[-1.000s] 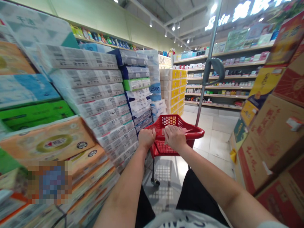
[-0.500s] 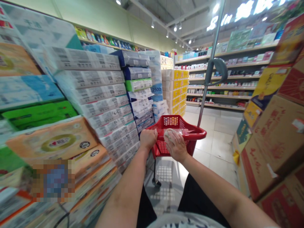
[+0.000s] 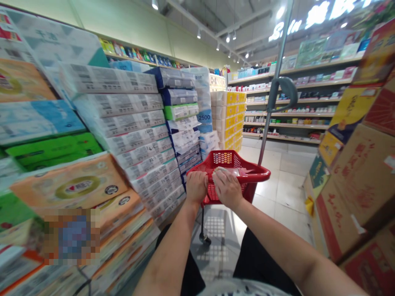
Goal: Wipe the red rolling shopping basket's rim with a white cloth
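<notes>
Cart progress: Both hands are on the cart (image 3: 251,190), just right of the frame's centre, with a pale wad (image 3: 217,172) between the right fingers and the handle (image 3: 257,177); the work at the bar looks under way, not finished.
Handle remainder: The wad is not yet off the bar, and the right end has no hand on it; how much of the length has been covered cannot be told.
Cart direction: The basket points away from the person, towards the upper middle of the frame, narrowing at its far end.
Handle axis: The long axis runs crosswise, left to right, nearly level.
Left hand: This hand (image 3: 196,187) grasps the bar's left part, fingers curled over the top.
Right hand: This hand (image 3: 227,189) lies over the bar's middle, fingers on the wad; whether they close around the bar cannot be told.
Pink strip: A strip (image 3: 236,172) shows beside the right fingers; its material is unclear.
Pole: It (image 3: 266,131) rises at the cart's right, tilted towards the upper right, with a grey hook (image 3: 290,92).
Wheel: One (image 3: 205,239) sits on the floor (image 3: 274,191), lower middle.
Left stacks: White packs (image 3: 142,142) at centre left, orange packs (image 3: 77,185) at lower left.
Right stacks: Cartons (image 3: 358,176) at the right edge.
Shelves: Stocked rows (image 3: 308,101), upper right.
</notes>
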The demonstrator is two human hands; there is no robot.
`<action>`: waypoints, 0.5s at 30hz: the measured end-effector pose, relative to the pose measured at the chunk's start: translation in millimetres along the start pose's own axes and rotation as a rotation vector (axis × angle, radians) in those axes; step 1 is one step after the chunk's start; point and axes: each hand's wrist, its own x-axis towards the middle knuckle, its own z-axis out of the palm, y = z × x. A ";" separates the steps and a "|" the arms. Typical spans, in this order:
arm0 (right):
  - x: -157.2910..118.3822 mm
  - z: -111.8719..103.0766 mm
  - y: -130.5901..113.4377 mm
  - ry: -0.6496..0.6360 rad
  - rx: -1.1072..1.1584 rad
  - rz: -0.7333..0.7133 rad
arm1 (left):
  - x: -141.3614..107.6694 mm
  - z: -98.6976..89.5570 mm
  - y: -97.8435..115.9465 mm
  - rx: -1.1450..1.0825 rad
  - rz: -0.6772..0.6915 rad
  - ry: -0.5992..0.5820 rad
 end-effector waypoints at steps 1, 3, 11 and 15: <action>7.0 -2.2 -2.0 -0.036 0.019 0.031 | -0.1 2.4 -0.4 -0.011 0.001 0.016; 15.8 -3.2 -5.3 -0.069 0.037 0.068 | 0.2 6.8 -1.3 -0.044 0.000 0.071; -3.0 9.0 -5.7 0.059 -0.003 -0.104 | 0.5 8.8 -0.5 -0.041 -0.005 0.106; 13.8 3.3 -6.3 -0.036 0.050 -0.005 | 2.4 5.9 2.1 -0.007 -0.029 0.103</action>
